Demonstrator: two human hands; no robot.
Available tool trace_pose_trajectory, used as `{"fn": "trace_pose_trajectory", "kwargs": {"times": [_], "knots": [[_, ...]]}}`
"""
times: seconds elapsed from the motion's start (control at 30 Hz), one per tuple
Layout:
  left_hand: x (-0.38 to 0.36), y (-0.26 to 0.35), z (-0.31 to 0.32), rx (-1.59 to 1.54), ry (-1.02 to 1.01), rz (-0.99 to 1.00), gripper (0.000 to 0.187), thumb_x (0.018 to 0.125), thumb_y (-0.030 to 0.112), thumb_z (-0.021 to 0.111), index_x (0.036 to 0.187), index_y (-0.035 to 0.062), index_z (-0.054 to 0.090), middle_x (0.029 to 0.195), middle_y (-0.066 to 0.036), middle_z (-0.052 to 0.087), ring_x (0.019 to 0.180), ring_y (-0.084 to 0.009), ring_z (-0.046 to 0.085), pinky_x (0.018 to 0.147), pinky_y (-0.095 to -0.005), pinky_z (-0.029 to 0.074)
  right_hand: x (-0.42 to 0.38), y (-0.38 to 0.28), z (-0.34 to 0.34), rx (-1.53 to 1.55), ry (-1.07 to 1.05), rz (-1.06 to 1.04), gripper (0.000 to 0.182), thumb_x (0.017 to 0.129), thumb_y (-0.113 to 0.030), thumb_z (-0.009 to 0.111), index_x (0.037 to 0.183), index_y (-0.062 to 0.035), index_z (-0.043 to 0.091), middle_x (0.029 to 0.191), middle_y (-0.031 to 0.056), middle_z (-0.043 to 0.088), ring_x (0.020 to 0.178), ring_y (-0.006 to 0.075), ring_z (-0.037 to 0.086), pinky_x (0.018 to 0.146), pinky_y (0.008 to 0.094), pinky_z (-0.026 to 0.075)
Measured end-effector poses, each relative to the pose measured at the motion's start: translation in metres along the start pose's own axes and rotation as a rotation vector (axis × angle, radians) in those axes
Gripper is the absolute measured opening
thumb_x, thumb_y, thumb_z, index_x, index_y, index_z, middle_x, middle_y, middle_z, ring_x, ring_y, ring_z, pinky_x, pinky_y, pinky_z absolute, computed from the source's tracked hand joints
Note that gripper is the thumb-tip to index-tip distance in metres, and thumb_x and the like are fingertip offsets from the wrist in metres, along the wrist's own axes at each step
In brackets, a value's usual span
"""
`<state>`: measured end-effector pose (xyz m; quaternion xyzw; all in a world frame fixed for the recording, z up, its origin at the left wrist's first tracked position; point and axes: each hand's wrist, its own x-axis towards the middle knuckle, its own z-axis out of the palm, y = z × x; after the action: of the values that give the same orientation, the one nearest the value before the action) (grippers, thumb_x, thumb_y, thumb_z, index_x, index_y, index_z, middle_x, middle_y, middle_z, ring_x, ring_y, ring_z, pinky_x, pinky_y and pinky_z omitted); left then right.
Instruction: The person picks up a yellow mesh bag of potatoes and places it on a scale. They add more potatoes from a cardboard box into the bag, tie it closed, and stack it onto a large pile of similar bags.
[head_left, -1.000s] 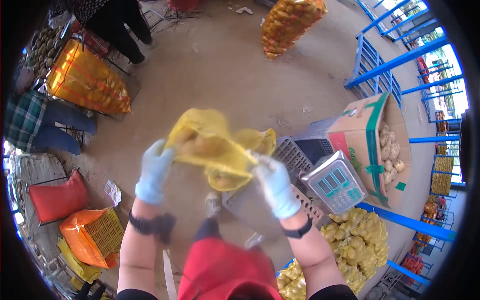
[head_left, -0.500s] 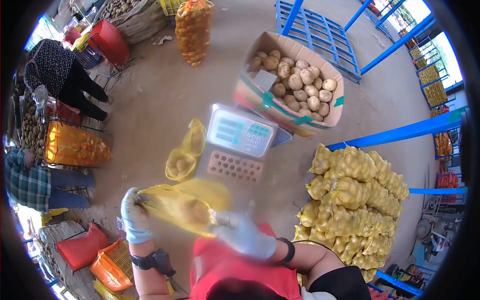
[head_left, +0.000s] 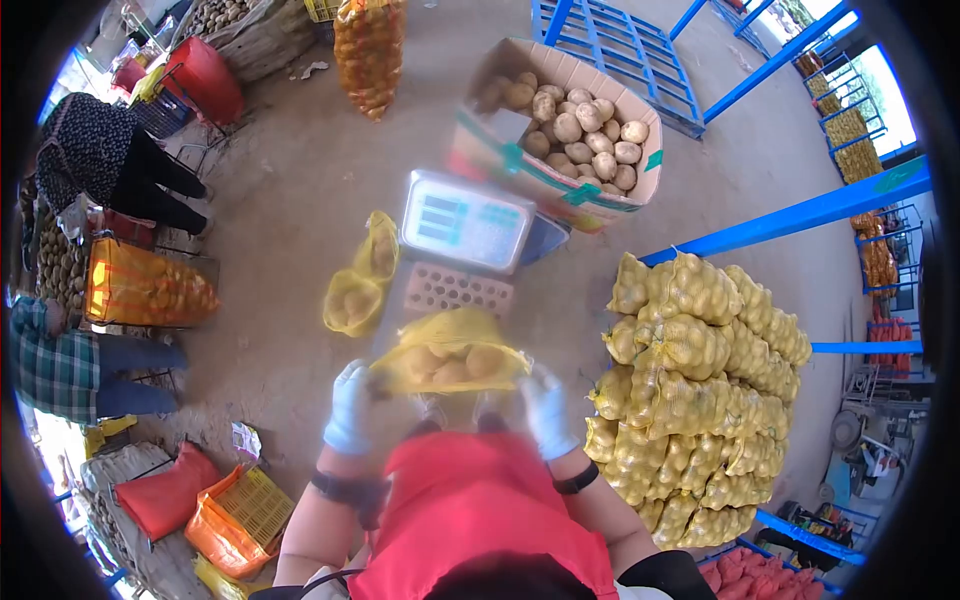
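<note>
Between my hands hangs a yellow mesh bag of potatoes (head_left: pixel 450 362), its lumps showing through the net. My left hand (head_left: pixel 348 408), in a pale blue glove, is closed on the bag's left end. On the opposite end my right hand (head_left: pixel 547 408), gloved alike and somewhat blurred, grips the netting. Just beyond the bag lies a pinkish brick with holes (head_left: pixel 459 289), below a digital scale (head_left: pixel 467 222). Two smaller yellow net bags of potatoes, a near one (head_left: pixel 352 302) and a far one (head_left: pixel 379 248), rest left of the scale.
A cardboard box (head_left: pixel 479 140) of potatoes stands behind the scale. At right rises a stack of filled yellow net bags (head_left: pixel 700 390), beside a blue metal beam (head_left: pixel 800 213). An orange net sack (head_left: pixel 369 55) stands at the back. Two people work at left; crates lie lower left.
My right hand has moved outward to the bag's right end, and my left hand has moved rightward and inward. The bag now hangs level and spread between both hands. The view has shifted slightly.
</note>
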<state>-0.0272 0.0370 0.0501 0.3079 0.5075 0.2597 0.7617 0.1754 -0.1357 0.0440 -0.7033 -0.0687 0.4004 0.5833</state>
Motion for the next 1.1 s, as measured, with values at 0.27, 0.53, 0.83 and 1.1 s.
{"fn": "trace_pose_trajectory", "kwargs": {"times": [0.27,0.53,0.83,1.1], "knots": [[-0.003,-0.044,-0.052,0.372,-0.066,0.473,0.016,0.082,0.004,0.044,0.084,0.0008,0.060,0.077,-0.007,0.062,0.066,-0.0165,0.060,0.064,-0.0296,0.053,0.017,-0.023,0.019,-0.207,-0.033,-0.139,0.022,0.085,-0.005,0.057,0.105,0.0020,0.063,0.093,0.0050,0.066,0.083,0.0108,0.059,0.075,0.0252,0.048],[0.010,-0.051,-0.050,0.316,-0.204,0.107,0.033,0.069,0.010,0.075,0.099,0.0041,0.063,0.086,-0.010,0.060,0.068,-0.0184,0.063,0.059,-0.0290,0.052,0.045,0.005,0.011,-0.535,0.001,-0.299,0.025,0.084,-0.010,0.060,0.106,0.0030,0.061,0.095,0.0089,0.065,0.089,0.0142,0.059,0.080,0.0275,0.047],[0.029,-0.054,-0.049,0.602,-0.261,0.255,0.030,0.075,0.012,0.071,0.103,0.0089,0.063,0.086,-0.008,0.060,0.061,-0.0166,0.059,0.054,-0.0273,0.050,0.012,-0.058,0.050,-1.042,-0.139,-0.698,0.025,0.085,-0.023,0.059,0.100,-0.0035,0.060,0.087,0.0202,0.064,0.082,0.0371,0.062,0.073,0.0460,0.049],[-0.001,-0.005,0.030,0.246,-0.004,-0.172,0.020,0.090,0.017,0.059,0.100,-0.0001,0.061,0.076,-0.002,0.057,0.059,-0.0121,0.055,0.049,-0.0270,0.046,0.099,0.011,0.059,-1.508,-0.531,-0.241,0.026,0.078,-0.034,0.062,0.084,-0.0099,0.069,0.088,0.0134,0.068,0.084,0.0327,0.064,0.075,0.0430,0.049]]}}
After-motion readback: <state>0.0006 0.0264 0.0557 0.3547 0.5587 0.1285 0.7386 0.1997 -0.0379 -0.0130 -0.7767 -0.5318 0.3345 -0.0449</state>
